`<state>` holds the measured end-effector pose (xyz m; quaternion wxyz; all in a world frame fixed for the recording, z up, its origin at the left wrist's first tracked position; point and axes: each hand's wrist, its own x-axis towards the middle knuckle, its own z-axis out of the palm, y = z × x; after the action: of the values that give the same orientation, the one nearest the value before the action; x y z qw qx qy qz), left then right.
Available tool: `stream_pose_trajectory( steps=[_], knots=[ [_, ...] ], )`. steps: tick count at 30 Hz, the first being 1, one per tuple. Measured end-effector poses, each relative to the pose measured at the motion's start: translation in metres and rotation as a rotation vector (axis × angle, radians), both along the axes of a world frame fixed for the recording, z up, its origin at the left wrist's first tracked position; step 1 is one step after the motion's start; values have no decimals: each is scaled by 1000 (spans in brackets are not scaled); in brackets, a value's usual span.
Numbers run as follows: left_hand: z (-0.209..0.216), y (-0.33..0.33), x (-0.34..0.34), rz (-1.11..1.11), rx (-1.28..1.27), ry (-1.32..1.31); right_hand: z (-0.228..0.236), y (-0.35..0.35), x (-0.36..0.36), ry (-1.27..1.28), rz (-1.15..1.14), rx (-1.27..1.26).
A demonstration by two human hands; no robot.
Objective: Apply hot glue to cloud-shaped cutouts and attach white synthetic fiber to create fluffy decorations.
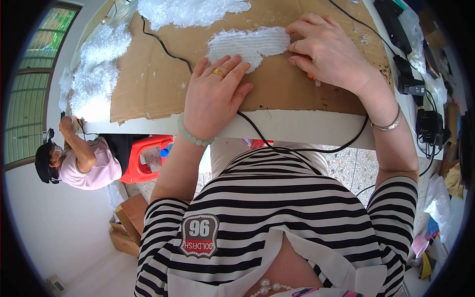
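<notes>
A flat white fluffy patch (247,44) lies on a sheet of brown cardboard (148,74) that covers the white table (302,127). My left hand (215,96), with a gold ring and a pale bead bracelet, lies flat on the cardboard, its fingertips pressing the patch's near edge. My right hand (329,52), with a silver bangle, is curled over the patch's right end. A small orange and white object (312,78) peeks out under its palm. A black cable (168,52) runs across the cardboard, under my left hand and off the table's edge.
Loose heaps of white fluffy fibre (96,69) lie along the left and far edges. Black adapters and plugs (408,74) sit at the right. Another person in pink (84,163) works at the left beside a red plastic stool (143,158). Cardboard boxes (128,222) stand on the floor.
</notes>
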<state>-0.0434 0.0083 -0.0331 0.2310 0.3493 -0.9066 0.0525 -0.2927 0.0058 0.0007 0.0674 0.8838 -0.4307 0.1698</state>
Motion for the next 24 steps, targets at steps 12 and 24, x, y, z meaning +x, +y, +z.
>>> stream_pose_trajectory(
  steps=[12,24],
  knots=[
    [-3,-2,1,-26,34,35,-7,-5,1,-76,102,-34],
    [-3,-3,2,-54,48,55,-11,-8,-2,-94,105,-23]
  ],
)
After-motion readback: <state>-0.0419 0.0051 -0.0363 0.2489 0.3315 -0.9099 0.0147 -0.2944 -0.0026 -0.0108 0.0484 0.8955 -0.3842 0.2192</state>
